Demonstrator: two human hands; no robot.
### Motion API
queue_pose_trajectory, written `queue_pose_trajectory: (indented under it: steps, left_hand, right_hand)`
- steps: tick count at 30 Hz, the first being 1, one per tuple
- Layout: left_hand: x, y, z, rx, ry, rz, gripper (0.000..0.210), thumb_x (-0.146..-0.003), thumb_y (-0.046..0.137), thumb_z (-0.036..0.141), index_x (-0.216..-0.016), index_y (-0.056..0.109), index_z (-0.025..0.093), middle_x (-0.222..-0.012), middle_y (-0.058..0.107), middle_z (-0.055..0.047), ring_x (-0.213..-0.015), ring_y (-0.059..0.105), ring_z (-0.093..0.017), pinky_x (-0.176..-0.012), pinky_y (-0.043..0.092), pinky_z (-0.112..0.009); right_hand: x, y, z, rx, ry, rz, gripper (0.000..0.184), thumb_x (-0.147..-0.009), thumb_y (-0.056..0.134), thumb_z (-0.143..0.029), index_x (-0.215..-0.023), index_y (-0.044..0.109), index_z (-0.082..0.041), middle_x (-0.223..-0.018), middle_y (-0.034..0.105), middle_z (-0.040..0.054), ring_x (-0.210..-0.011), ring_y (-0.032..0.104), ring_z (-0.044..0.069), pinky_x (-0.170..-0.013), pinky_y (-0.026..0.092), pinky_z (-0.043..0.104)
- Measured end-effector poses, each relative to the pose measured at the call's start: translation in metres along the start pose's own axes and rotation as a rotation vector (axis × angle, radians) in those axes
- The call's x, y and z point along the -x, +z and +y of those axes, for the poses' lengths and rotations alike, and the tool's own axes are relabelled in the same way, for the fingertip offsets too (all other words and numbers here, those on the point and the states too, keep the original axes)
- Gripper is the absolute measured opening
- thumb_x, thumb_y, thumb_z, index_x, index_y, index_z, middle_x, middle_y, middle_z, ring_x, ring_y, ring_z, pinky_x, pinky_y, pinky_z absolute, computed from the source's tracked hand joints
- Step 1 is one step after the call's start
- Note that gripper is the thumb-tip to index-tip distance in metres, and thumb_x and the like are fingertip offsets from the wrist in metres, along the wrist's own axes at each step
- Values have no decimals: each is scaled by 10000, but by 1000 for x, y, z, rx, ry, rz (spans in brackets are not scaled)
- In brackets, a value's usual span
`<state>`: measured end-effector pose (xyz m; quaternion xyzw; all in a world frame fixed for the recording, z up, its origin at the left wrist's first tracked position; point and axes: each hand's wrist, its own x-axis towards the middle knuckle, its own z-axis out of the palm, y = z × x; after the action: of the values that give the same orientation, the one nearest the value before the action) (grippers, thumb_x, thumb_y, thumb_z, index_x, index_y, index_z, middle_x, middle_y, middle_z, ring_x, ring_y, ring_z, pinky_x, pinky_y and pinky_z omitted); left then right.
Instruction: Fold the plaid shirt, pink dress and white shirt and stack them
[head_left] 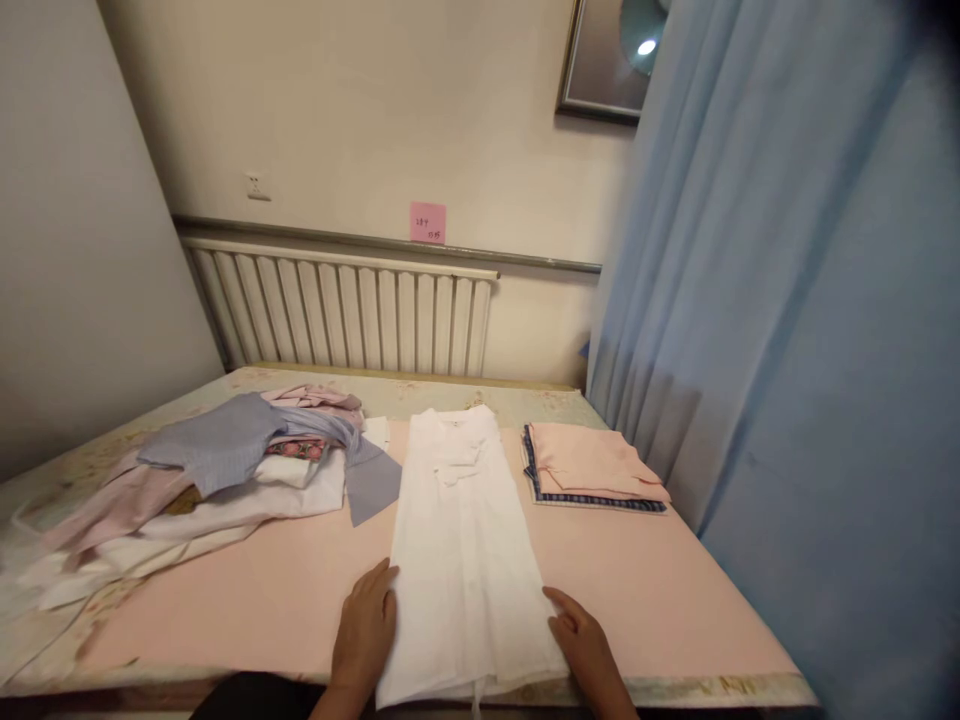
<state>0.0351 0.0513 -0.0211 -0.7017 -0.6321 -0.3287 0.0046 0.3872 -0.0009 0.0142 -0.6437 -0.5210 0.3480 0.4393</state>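
A white long shirt or blouse (469, 540) lies lengthwise in front of me, its collar at the far end and its sleeves folded in across the upper part. My left hand (365, 630) rests against its left edge near the hem, fingers loosely bent with the thumb a little apart from them. On the opposite edge, my right hand (586, 640) touches the fabric with its fingertips, index finger and thumb apart. Neither hand visibly pinches the cloth. Under the garment is a pink sheet (285, 610).
A loose heap of clothes, with a grey-blue garment (225, 440) on top, lies to the left. On the right sits a folded stack topped by a pink garment (592, 458). A blue curtain (720, 300) borders the right side; a radiator (352, 310) stands behind the bed-like surface.
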Motion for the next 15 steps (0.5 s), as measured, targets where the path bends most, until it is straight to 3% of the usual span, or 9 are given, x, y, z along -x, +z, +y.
queue_pose_trajectory:
  steps: [4,9,15]
  left_hand:
    - [22,8,-4,122,4,65,388,-835,414,258,-1105,673,154,-1256,620,-118,-1172,564,-258,-1010,461,-451]
    - [48,7,8,204,-27,63,388,-791,466,274,-1102,669,161,-1257,615,-130,-1163,565,-286,-1005,461,-474]
    - [58,-16,28,340,-338,-101,465,-762,460,323,-1163,602,135,-1167,649,-125,-1115,594,-277,-999,456,-446]
  right_hand:
    - [0,0,0,-30,42,-17,465,-655,593,-376,-1064,725,-199,-865,726,51,-819,655,260,-737,522,328]
    - [1,-2,-1,-86,63,-58,478,-661,604,-406,-1072,719,-190,-863,726,55,-821,654,267,-756,516,354]
    - [2,-3,3,-174,87,-96,502,-641,629,-411,-1066,711,-159,-1068,703,96,-1025,618,278,-919,453,358]
